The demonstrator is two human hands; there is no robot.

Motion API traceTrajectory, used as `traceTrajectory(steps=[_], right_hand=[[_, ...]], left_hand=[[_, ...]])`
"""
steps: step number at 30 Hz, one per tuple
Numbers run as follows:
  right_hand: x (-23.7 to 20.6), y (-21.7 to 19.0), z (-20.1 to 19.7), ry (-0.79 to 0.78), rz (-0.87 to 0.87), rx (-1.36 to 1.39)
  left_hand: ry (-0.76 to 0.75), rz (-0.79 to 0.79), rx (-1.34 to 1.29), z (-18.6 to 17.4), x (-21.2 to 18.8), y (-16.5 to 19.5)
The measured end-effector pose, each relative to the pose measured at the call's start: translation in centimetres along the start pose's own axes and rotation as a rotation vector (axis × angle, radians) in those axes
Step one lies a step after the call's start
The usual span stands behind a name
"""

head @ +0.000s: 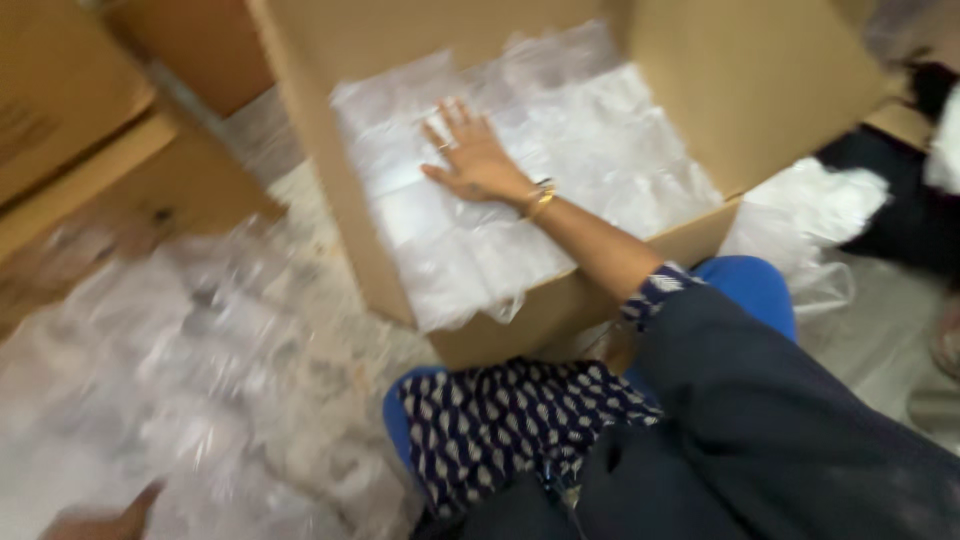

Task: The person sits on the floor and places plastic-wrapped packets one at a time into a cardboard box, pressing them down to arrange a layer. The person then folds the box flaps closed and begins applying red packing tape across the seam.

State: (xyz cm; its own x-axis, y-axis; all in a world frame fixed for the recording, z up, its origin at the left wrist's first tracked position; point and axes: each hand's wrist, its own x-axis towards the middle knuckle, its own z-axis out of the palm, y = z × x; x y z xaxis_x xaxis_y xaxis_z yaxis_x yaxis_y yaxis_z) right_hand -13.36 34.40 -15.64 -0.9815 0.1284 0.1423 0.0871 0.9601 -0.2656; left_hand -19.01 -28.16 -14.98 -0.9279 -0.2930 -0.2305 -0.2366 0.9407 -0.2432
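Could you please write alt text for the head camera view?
The right hand presses flat, fingers spread, on clear plastic bags filling an open cardboard box. More blurred bags lie on the floor, where the left hand barely shows.

Right hand (470, 155) flat on, seemingly, bagged packets (560, 170).

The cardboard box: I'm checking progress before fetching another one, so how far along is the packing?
Done: the cardboard box looks nearly full of clear plastic packets. In hand: the right hand presses flat on them. Left: a blurred pile of packets on the floor by the left hand.
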Motion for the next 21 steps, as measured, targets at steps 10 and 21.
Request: traceTrajectory(steps=[10,21], right_hand=[[-10.6,-5.7,-8.8,0.251,-0.065,0.695],[-16.4,-21.9,1.3,0.129,-0.883,0.662]], left_hand=[[-0.020,0.172,0.027,6.1,-6.7,3.0],[-0.139,0.411,-0.413,8.2,-15.0,11.9]])
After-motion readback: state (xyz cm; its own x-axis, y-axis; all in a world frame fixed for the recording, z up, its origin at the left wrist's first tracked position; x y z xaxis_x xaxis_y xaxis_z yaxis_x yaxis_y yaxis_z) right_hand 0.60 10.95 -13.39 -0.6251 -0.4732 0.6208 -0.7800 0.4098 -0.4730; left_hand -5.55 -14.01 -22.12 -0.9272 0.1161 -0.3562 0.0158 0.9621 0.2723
